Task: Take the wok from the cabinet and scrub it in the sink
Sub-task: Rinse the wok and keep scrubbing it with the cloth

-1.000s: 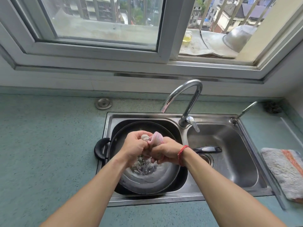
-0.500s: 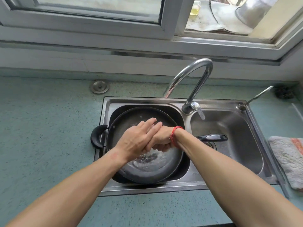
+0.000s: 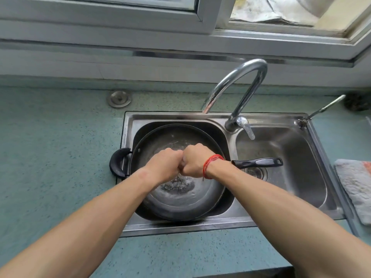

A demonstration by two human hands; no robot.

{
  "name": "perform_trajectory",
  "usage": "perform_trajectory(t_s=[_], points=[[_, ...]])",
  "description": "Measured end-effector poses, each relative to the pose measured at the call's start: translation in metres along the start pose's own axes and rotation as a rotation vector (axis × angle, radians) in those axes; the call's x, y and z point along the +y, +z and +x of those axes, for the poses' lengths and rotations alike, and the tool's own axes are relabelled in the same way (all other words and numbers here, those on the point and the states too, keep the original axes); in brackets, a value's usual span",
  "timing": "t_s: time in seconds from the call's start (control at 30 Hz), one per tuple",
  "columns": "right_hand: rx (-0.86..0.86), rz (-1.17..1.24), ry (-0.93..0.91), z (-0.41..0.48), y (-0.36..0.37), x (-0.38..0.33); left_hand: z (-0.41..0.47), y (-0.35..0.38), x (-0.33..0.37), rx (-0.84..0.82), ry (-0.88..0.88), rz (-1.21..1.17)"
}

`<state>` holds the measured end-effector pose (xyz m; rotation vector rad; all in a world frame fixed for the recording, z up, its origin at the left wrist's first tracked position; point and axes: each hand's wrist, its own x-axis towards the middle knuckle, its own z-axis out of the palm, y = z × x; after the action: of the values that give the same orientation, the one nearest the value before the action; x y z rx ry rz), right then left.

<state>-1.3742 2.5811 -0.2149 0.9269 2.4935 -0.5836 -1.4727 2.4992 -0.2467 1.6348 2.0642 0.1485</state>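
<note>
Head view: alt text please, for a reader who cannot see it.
Two fists pressed together, left hand and right hand, over a dark wok in the left basin of a steel double sink; anything gripped is hidden. The faucet arches above.

Wok (image 3: 180, 203) in left basin of sink (image 3: 180, 227); faucet (image 3: 241, 77) behind; cloth (image 3: 355, 187) on counter (image 3: 50, 157), right.

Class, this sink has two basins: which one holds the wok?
The left basin holds the wok; the right basin shows only its drain, with the wok's long handle reaching over it.
</note>
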Motion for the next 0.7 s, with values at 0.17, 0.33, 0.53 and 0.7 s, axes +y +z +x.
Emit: perform_trajectory(t_s=[0.17, 0.33, 0.53, 0.7], points=[[0.139, -0.232, -0.183, -0.008, 0.006, -0.002, 0.005, -0.005, -0.004, -0.16, -0.094, -0.117], [0.323, -0.277, -0.271, -0.01, 0.016, 0.004, 0.008, -0.02, -0.003, -0.33, -0.157, -0.33], [0.359, -0.094, -0.178, -0.008, 0.02, 0.009, 0.002, -0.014, -0.002, -0.197, -0.132, -0.433], [0.173, 0.337, 0.145, -0.001, 0.002, 0.023, -0.011, 0.003, -0.01, 0.149, 0.022, -0.303]])
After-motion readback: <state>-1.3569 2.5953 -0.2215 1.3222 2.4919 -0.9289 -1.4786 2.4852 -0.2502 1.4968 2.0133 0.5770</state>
